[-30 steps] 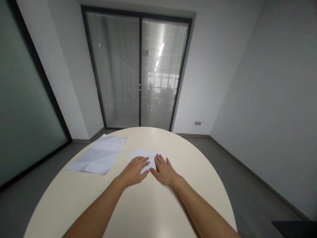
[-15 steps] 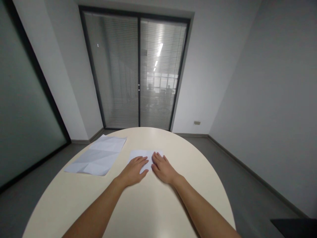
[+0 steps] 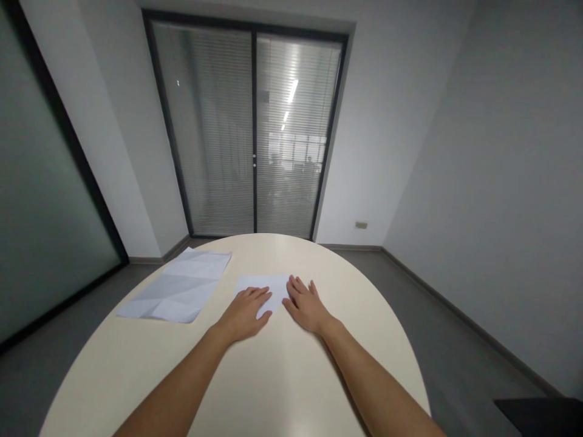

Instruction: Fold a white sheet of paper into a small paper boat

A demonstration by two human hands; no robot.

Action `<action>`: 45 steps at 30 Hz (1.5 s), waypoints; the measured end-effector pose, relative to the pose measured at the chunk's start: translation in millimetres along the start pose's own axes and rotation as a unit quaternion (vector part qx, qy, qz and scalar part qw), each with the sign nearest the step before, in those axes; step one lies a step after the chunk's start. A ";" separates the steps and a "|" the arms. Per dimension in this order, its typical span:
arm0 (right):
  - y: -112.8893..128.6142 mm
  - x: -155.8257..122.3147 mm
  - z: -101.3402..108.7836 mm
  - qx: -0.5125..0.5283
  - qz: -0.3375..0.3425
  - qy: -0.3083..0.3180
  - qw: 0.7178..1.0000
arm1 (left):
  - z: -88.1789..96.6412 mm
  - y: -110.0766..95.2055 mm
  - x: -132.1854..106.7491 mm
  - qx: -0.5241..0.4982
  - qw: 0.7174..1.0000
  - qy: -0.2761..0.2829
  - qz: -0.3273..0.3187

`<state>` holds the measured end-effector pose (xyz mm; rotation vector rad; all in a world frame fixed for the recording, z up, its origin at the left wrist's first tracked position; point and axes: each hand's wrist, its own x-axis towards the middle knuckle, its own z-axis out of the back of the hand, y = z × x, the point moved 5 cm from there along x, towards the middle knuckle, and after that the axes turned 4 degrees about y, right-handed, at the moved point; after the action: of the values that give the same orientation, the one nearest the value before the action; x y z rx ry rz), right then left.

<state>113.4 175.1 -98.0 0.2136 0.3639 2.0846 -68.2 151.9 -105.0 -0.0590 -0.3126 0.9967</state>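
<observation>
A small white sheet of paper (image 3: pixel 274 286) lies flat on the round cream table (image 3: pixel 255 388), partly covered by my hands. My left hand (image 3: pixel 246 312) rests on its left part, palm down, fingers stretched out and the thumb apart. At the sheet's right edge is my right hand (image 3: pixel 306 305), palm down with the fingers spread; it grips nothing. To the left, a larger creased sheet of white paper (image 3: pixel 182 285) lies by the table's edge.
Behind the table stands a dark-framed glass partition (image 3: pixel 255 133) with blinds. A wall socket (image 3: pixel 361 225) sits low on the back wall. A dark flat object (image 3: pixel 540 416) shows at the lower right corner.
My right hand has slid to the right across the small sheet to its right edge, its fingers spreading wider. My left hand has stayed in place on the paper.
</observation>
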 end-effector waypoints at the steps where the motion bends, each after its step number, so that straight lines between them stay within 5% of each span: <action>1: 6.9 -1.0 0.5 0.007 0.035 0.008 0.999 | 1.0 -1.1 0.8 0.002 1.000 -0.002 0.001; 4: 19.4 -3.3 0.9 0.029 0.093 0.038 0.995 | 5.6 -5.0 2.5 0.004 1.000 -0.004 0.002; 15: -11.1 0.4 2.5 0.025 0.000 0.023 0.999 | 14.8 -19.9 -1.0 -0.014 0.999 0.012 -0.044; 27: 13.0 -2.9 7.8 0.019 0.132 0.035 0.990 | 6.6 -8.2 4.9 0.004 1.000 0.004 0.020; 33: -2.1 0.1 6.7 0.033 0.087 0.021 0.995 | 17.6 -12.5 -3.0 -0.020 0.999 0.019 -0.036; 45: -25.2 3.7 6.0 0.030 0.048 -0.023 0.998 | 9.7 -22.1 -6.6 -0.074 0.991 0.084 -0.077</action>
<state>133.6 191.5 -101.0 0.3203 0.3964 2.1602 -56.3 133.4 -93.1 -0.2493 -0.2324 0.8085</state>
